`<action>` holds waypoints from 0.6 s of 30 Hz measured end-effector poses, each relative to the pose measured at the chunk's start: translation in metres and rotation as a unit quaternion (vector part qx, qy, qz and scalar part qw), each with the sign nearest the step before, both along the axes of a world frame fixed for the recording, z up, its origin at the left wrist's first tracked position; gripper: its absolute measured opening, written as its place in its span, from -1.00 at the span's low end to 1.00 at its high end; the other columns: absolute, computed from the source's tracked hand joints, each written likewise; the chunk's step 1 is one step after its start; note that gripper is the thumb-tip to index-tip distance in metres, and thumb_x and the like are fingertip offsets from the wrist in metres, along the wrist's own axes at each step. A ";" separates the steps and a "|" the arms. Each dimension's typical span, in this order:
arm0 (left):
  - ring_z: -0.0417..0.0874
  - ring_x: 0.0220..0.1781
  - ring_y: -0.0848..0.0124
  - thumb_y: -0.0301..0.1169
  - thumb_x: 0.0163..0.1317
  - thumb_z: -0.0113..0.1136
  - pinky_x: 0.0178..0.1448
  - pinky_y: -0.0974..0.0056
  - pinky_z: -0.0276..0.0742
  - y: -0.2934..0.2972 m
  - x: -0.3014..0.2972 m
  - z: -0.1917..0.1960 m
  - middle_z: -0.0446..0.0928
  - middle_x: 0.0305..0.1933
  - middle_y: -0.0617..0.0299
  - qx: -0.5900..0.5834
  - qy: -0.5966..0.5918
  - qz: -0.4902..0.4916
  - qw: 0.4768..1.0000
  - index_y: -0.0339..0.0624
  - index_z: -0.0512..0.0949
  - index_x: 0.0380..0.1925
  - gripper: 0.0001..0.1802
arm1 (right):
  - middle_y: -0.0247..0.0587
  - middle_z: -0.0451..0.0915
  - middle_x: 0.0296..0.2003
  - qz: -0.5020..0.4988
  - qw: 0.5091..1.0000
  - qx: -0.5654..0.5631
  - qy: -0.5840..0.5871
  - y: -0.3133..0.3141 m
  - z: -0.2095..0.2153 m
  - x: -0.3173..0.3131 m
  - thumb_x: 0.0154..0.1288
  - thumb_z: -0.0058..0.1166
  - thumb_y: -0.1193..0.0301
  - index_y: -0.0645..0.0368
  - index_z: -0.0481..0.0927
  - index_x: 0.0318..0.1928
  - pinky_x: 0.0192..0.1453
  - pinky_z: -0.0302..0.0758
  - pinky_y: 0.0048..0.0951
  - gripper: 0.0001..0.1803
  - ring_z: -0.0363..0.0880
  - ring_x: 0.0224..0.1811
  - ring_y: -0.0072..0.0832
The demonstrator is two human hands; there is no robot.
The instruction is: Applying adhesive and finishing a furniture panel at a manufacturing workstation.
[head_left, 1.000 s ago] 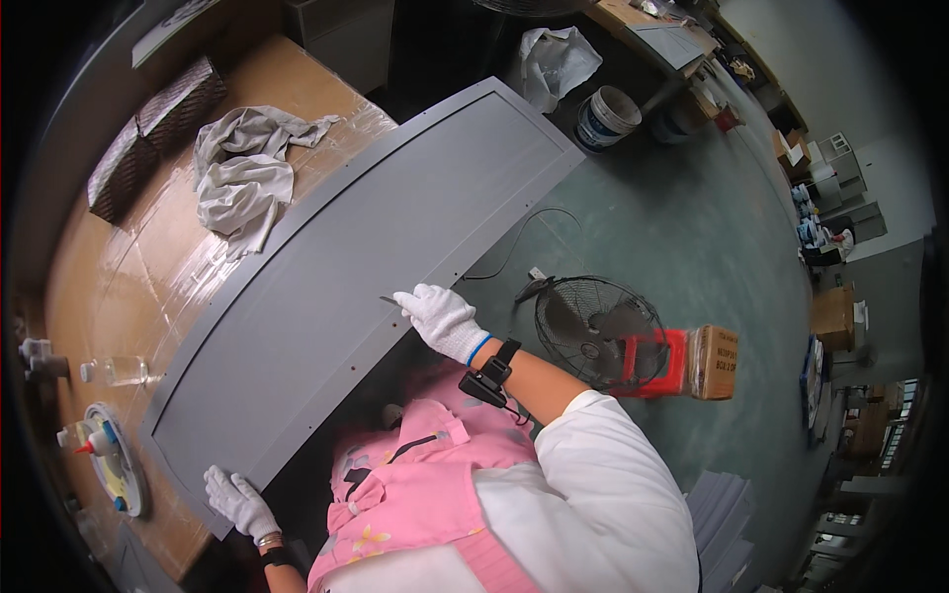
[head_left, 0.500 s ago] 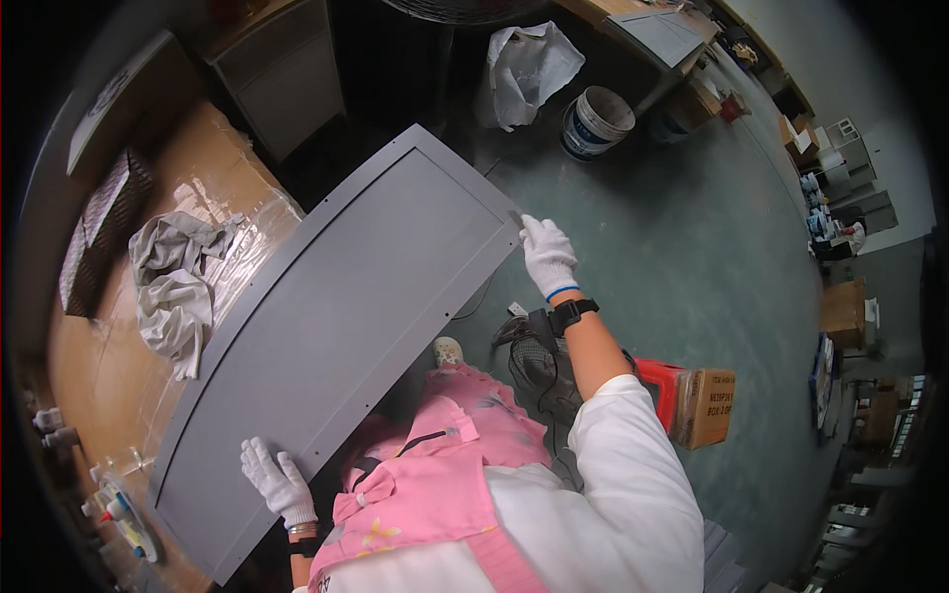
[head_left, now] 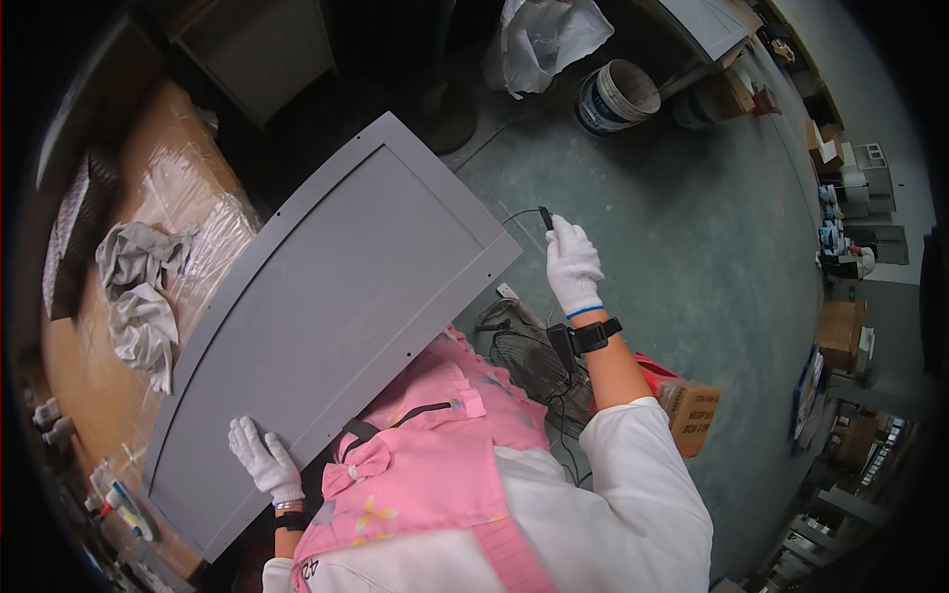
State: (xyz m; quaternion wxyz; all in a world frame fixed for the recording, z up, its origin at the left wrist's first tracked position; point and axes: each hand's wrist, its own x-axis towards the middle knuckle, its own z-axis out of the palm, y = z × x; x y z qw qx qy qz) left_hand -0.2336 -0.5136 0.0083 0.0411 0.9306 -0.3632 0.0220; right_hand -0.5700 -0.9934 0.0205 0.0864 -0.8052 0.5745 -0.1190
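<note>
A long grey panel with a raised border runs slantwise in front of me, from lower left to upper middle. My left hand, in a white glove, grips its near lower edge. My right hand, also gloved and with a black watch on the wrist, is off the panel, just right of its far corner. A small black piece on a thin cable sits at its fingertips; whether the hand holds it is unclear. A pink apron covers my front.
Left of the panel, a plastic-wrapped workbench carries crumpled grey rags. On the green floor are a floor fan by my legs, a cardboard box, a white bucket and a white bag.
The panel has swung further toward upright and away from the bench. My right hand has left its right edge and now hovers beside the corner. The left hand stays on the lower edge.
</note>
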 end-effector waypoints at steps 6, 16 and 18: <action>0.14 0.54 -0.02 -0.32 0.39 -0.04 0.60 -0.04 -0.05 -0.002 0.000 0.001 0.19 0.49 -0.05 -0.001 0.001 -0.001 1.000 -0.18 0.25 0.40 -0.41 | -0.07 0.64 -0.27 0.185 0.980 0.031 -0.065 0.034 0.013 0.007 0.32 0.06 0.36 0.10 0.46 0.13 -0.26 0.56 -0.08 -0.63 0.64 -0.27 -0.08; 0.14 0.54 -0.01 -0.29 0.40 -0.06 0.60 -0.03 -0.04 -0.001 0.000 0.001 0.20 0.50 -0.04 0.003 -0.003 0.000 1.000 -0.18 0.25 0.41 -0.42 | -0.09 0.66 -0.35 0.168 0.985 0.008 0.048 0.031 0.021 0.013 0.27 0.10 0.41 0.10 0.52 0.10 -0.36 0.58 -0.09 -0.62 0.64 -0.40 -0.09; 0.14 0.54 -0.01 -0.29 0.40 -0.06 0.60 -0.03 -0.04 0.000 0.000 0.001 0.20 0.49 -0.04 0.001 -0.003 0.001 1.000 -0.18 0.26 0.40 -0.42 | -0.09 0.65 -0.36 0.161 0.984 0.012 0.068 0.031 0.025 0.015 0.26 0.11 0.41 0.10 0.52 0.10 -0.37 0.57 -0.09 -0.63 0.64 -0.41 -0.09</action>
